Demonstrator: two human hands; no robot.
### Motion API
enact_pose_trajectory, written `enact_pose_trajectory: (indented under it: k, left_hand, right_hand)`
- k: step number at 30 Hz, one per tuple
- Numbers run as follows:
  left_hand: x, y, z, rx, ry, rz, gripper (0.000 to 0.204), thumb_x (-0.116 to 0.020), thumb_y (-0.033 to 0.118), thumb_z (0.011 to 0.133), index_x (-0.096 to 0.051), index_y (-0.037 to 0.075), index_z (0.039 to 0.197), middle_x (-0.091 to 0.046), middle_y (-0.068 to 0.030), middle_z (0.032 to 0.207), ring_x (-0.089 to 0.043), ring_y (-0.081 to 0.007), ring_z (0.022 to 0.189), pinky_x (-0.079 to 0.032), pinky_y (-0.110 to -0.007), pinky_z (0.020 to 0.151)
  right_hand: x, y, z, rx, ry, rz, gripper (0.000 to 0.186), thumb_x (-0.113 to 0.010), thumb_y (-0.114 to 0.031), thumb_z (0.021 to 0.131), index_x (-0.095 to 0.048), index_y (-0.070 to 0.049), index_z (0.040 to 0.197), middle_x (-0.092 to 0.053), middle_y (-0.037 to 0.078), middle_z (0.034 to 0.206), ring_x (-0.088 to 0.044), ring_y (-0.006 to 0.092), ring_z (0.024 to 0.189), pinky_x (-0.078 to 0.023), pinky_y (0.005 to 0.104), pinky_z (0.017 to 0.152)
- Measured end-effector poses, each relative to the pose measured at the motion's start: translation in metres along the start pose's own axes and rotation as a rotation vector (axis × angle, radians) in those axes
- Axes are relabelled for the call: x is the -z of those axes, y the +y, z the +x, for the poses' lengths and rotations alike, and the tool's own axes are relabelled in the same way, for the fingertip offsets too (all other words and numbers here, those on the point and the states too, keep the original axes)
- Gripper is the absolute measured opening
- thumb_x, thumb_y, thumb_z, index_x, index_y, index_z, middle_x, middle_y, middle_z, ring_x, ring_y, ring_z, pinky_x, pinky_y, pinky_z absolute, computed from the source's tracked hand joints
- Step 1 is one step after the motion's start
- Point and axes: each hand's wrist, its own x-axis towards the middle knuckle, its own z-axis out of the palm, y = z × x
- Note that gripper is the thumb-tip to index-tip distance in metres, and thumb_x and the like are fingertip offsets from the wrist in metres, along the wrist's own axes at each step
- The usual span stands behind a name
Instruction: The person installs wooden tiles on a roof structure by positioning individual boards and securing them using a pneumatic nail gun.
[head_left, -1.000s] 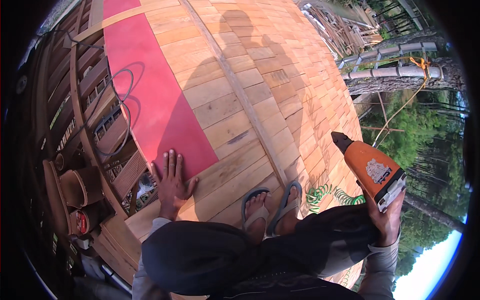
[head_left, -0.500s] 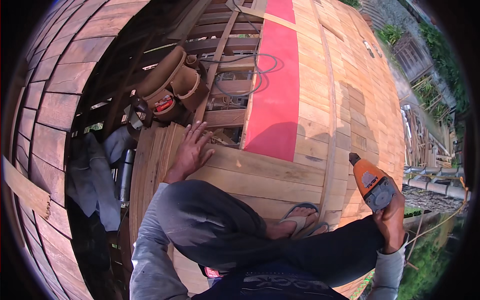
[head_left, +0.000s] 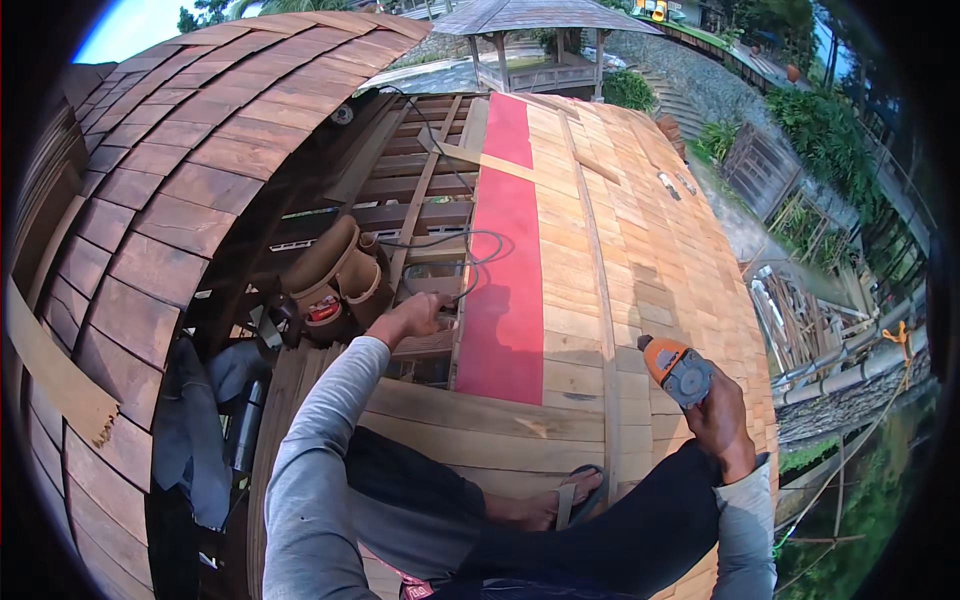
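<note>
My left hand [head_left: 418,316] reaches over the slatted opening near a dark looped cable [head_left: 478,264], fingers curled; what they grip, if anything, I cannot make out. It is just right of a brown leather tool pouch [head_left: 360,275] and left of the red sheet strip [head_left: 500,320]. My right hand [head_left: 717,425] grips an orange and grey nail gun [head_left: 672,365], held above the pale wooden shingles [head_left: 570,350], its dark nose pointing away from me.
Old dark shingles [head_left: 210,180] rise at left, with grey cloth [head_left: 185,430] and a metal cylinder [head_left: 245,430] beside stacked boards [head_left: 290,420]. A long batten [head_left: 598,290] crosses the new shingles. A gazebo [head_left: 540,40] stands beyond; bamboo poles and rope [head_left: 900,350] are at right.
My view has swung leftward and up, showing the old roof and gazebo. My left hand has lifted off the boards and moved forward toward the cable, fingers curling. The nail gun stays in my right hand.
</note>
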Motion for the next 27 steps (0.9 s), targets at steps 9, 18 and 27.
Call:
enact_pose_trajectory:
  k: [9,18,27]
  left_hand:
    - [-0.07,-0.038,0.132,0.406,-0.016,-0.338,0.035,-0.068,0.029,0.101,-0.069,0.003,0.124,-0.078,-0.0191,0.1,-0.079,-0.0308,0.091,-0.062,-0.046,0.076]
    - [0.166,-0.2,0.06,0.17,1.559,-1.827,0.034,-0.037,0.021,0.117,-0.046,0.0,0.142,-0.065,-0.0158,0.133,-0.074,-0.0312,0.114,-0.055,-0.044,0.108]
    - [0.112,-0.271,-0.24,0.566,1.532,-1.3,0.028,-0.05,0.017,0.109,-0.059,-0.001,0.129,-0.07,-0.01,0.111,-0.071,-0.0233,0.096,-0.055,-0.038,0.09]
  right_hand:
    - [0.008,0.017,-0.034,-0.105,0.0,-0.226,0.05,-0.077,-0.003,0.074,-0.071,-0.006,0.124,-0.074,0.021,0.109,-0.072,0.0455,0.096,-0.06,0.0487,0.083]
    - [0.002,0.014,-0.026,-0.163,-0.185,-0.333,0.053,-0.08,-0.007,0.072,-0.072,-0.007,0.124,-0.075,0.02,0.109,-0.072,0.0443,0.097,-0.06,0.0496,0.084]
    - [-0.03,0.034,0.012,-0.085,-0.171,-0.215,0.047,-0.078,-0.004,0.073,-0.072,-0.003,0.119,-0.074,0.023,0.105,-0.071,0.0474,0.096,-0.059,0.0508,0.082]
